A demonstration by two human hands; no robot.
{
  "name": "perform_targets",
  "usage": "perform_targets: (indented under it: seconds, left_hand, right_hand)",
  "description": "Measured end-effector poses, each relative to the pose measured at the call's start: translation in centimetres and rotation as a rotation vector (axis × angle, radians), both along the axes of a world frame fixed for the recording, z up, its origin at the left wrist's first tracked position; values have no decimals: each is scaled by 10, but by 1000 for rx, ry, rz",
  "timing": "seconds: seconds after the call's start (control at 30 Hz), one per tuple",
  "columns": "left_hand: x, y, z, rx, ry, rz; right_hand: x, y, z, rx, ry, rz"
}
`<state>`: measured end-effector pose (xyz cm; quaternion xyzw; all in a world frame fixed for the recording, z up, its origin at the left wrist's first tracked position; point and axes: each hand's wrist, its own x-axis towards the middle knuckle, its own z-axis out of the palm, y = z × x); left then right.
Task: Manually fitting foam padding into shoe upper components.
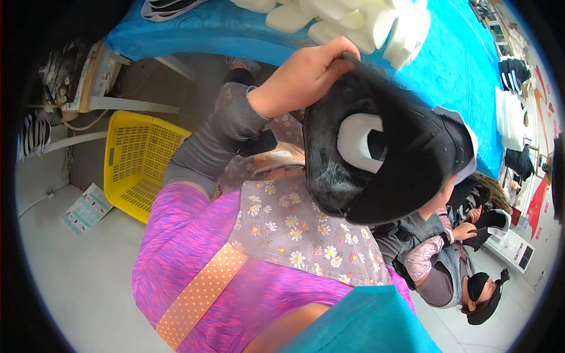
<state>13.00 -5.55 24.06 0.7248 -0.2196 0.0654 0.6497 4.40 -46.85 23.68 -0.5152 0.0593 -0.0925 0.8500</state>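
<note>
A soft black fabric piece (326, 159) with a glossy, fuzzy surface is held up in front of my apron. A white curved patch (358, 141) shows in its middle, and part of the piece is smeared by motion. My left hand (306, 75) pinches its upper edge between thumb and fingers. At the lower right, my right hand (436, 197) shows only in part; the black piece hides its fingers. Beside the right end of the black piece, a pale edge (468, 141) lines a dark stitched part.
A table with a blue cover (471, 70) bears a pile of cream foam pieces (347, 20). A yellow plastic basket (144, 156) stands on the floor at left, near a printed sheet (86, 209). At right, a co-worker (432, 265) handles a black-and-white piece (491, 226).
</note>
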Motion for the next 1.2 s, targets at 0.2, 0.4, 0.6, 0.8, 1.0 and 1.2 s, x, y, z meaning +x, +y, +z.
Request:
perform_targets:
  seconds: [0.2, 0.4, 0.6, 0.8, 1.0, 1.2]
  left_hand:
    - [-11, -9, 20, -88, -122, 44]
    - [-23, -37, 35, -100, -18, -144]
    - [-28, -70, 37, -17, -119, -240]
    - [-19, -50, 41, -5, -177, -48]
    - [-14, -43, 42, -187, 162, -163]
    - [-20, -20, 56, -380, 37, -239]
  right_hand:
    - [4, -15, -31, -247, 256, 29]
    - [12, 40, -12, -1102, 88, -212]
    - [-5, 130, 38, -1163, -490, 235]
    - [4, 96, 20, -1124, 20, 301]
    - [2, 88, 35, -923, 111, 165]
    - [13, 83, 41, -1010, 124, -8]
